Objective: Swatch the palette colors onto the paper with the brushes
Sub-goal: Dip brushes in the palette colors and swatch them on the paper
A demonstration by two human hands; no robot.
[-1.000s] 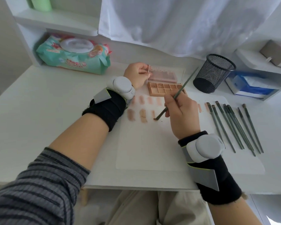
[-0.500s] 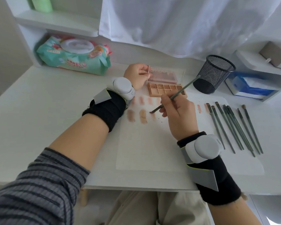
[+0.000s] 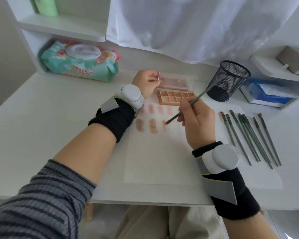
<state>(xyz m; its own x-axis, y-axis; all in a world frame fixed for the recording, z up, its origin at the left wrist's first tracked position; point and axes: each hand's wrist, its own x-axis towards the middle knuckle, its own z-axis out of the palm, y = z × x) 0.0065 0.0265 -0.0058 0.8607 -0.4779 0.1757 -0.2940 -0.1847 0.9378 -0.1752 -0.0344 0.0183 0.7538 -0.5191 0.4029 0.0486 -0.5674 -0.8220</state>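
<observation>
The person is in the middle of painting color patches. The right hand (image 3: 196,121) pinches a thin green brush (image 3: 188,107), and its tip touches the paper (image 3: 154,161) at the start of a third patch in the lower row. Two full patches sit just to the left of it, and a row of paler patches sits above. Some dark crumbs lie on the paper near the tip.

The left hand (image 3: 145,83) grips the thin clear lid edge of the palette (image 3: 173,98), holding it steady at the top of the paper.

I think the next move is to pull the brush down to finish this patch. After that it may need more color from the palette, or a clean brush from the spare brushes (image 3: 248,135) lying in a row on the right of the table (image 3: 41,126).

The palette has small square pans full of tan and brown powder. The black mesh cup (image 3: 230,81) behind looks like it holds nothing, but I cannot see right to the bottom.
</observation>
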